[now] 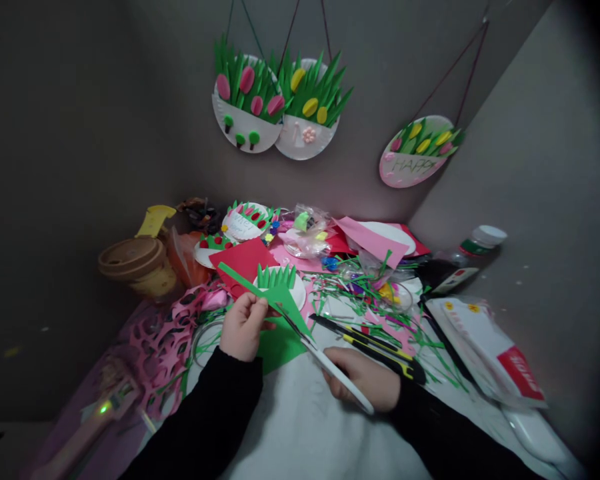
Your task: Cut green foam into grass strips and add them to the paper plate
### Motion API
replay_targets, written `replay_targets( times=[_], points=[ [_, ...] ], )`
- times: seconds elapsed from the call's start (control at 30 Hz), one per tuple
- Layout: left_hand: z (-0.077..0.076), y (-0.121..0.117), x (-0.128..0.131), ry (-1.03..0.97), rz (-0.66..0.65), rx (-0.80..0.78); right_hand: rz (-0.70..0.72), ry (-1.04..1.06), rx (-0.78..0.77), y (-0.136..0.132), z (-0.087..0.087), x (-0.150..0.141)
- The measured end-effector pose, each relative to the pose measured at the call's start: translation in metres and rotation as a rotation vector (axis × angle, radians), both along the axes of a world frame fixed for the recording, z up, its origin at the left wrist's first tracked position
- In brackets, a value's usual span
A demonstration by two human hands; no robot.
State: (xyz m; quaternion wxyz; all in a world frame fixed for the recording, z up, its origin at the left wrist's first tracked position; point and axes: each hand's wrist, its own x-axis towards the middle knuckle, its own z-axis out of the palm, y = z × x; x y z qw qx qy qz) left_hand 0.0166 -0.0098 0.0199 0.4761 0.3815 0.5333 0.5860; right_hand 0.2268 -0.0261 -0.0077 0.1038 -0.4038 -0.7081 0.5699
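My left hand (pixel 245 328) pinches a piece of green paper (pixel 285 300) between thumb and fingers. A narrow strip of it sticks out to the upper left. My right hand (pixel 363 379) is closed around white-handled scissors (pixel 325 360), whose blades reach to the green paper's edge. Under the held piece lies more green paper (pixel 280 347). Just behind it, a white paper plate (pixel 297 293) carries a row of green paper grass blades (pixel 276 277). Black and yellow utility knives (pixel 375 343) rest right beside my right hand.
Pink paper offcuts (pixel 153 340) spread at the left, near a lidded brown cup (pixel 135 267). Green scraps (pixel 345 290) litter the middle. A dark bottle (pixel 463 260) and a white plastic packet (pixel 485 347) lie right. Decorated paper plates (pixel 307 140) hang on the wall.
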Motion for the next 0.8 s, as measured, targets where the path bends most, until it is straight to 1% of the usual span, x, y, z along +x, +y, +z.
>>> replay_targets(
  times=[0.23,0.47,0.63,0.8],
  points=[
    [0.001,-0.002,-0.0012,-0.006,-0.054,0.019,-0.007,-0.016,0.025,-0.0017,0.0028,-0.0012],
    [-0.0029,-0.0012,-0.0059,0.022,-0.131,0.003,-0.013,0.004,0.027,-0.0022,0.0052,-0.001],
    [-0.0007,-0.0018,-0.0035,-0.007,-0.083,0.011,-0.007,0.01,0.019,-0.001,0.0012,0.0009],
    [0.0039,-0.0026,-0.0015,-0.003,-0.077,0.006,-0.004,-0.007,-0.006,0.0002,-0.0009,0.0013]
  ],
)
